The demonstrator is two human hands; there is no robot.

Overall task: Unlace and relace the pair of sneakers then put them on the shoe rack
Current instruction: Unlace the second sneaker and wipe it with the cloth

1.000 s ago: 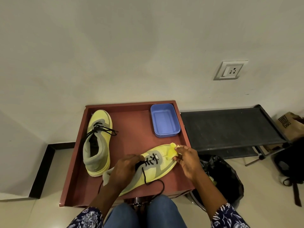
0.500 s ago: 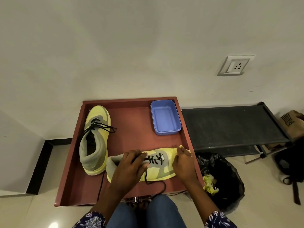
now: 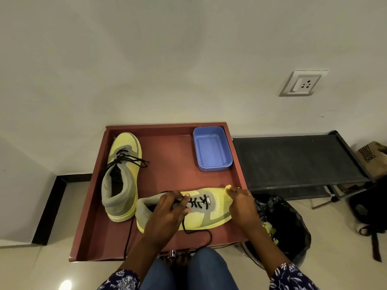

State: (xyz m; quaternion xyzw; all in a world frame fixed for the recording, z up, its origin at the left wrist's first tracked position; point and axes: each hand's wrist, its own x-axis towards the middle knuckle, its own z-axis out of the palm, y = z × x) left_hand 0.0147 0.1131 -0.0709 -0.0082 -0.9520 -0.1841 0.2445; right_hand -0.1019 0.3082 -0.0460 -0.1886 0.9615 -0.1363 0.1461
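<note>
Two yellow-and-grey sneakers lie on a red-brown tray table (image 3: 171, 176). The far-left sneaker (image 3: 122, 176) points away from me, its black lace loosely tied. The near sneaker (image 3: 209, 212) lies sideways, toe to the right, with its black lace (image 3: 196, 231) trailing over the table's front edge. My left hand (image 3: 167, 214) rests over its collar and tongue, fingers curled around the lace at the top eyelets. My right hand (image 3: 240, 204) holds the toe, fingers curled over it.
A blue plastic tub (image 3: 212, 151) sits at the tray's back right. The black shoe rack (image 3: 297, 162) stands to the right against the wall. A bin with a black bag (image 3: 287, 225) is below it, beside my right arm. A backpack (image 3: 370, 208) lies far right.
The near sneaker, tilted up with its toe raised a second ago, now lies flat and level on the tray. My right hand has come down onto the toe; the left hand stays at the laces.
</note>
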